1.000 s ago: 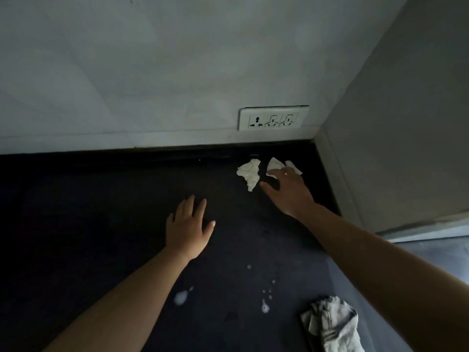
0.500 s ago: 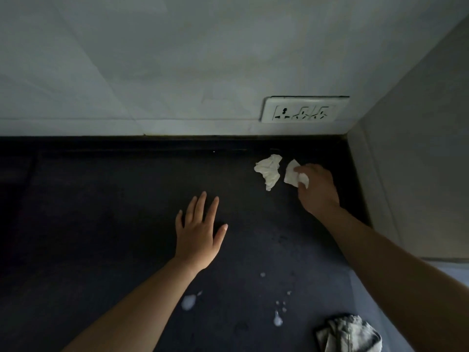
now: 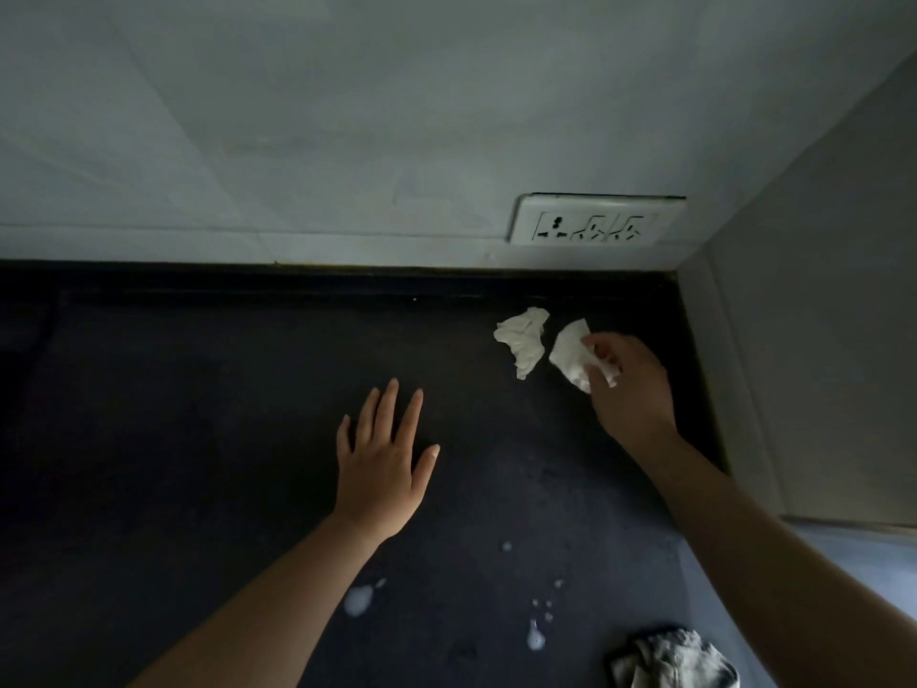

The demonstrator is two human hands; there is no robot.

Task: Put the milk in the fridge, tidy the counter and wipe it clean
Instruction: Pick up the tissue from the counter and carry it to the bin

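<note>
Two crumpled white tissues lie near the back right corner of the dark counter (image 3: pixel 198 439). My right hand (image 3: pixel 630 389) pinches the right tissue (image 3: pixel 570 355) between thumb and fingers. The left tissue (image 3: pixel 523 340) lies loose just beside it. With its fingers straight and spread, my left hand (image 3: pixel 382 459) rests flat over the middle of the counter and holds nothing. White milk spills show near the front: a blob (image 3: pixel 358 599) by my left forearm and smaller drops (image 3: pixel 536 638) to its right. No milk container or fridge is in view.
A grey crumpled cloth (image 3: pixel 675 660) lies at the counter's front right. A white socket plate (image 3: pixel 595 225) sits low on the back wall. A grey side panel (image 3: pixel 818 365) closes the counter on the right.
My right hand reached the right tissue, curled its fingers round it and now lifts it slightly. My left hand stayed flat on the counter. The camera shifted closer.
</note>
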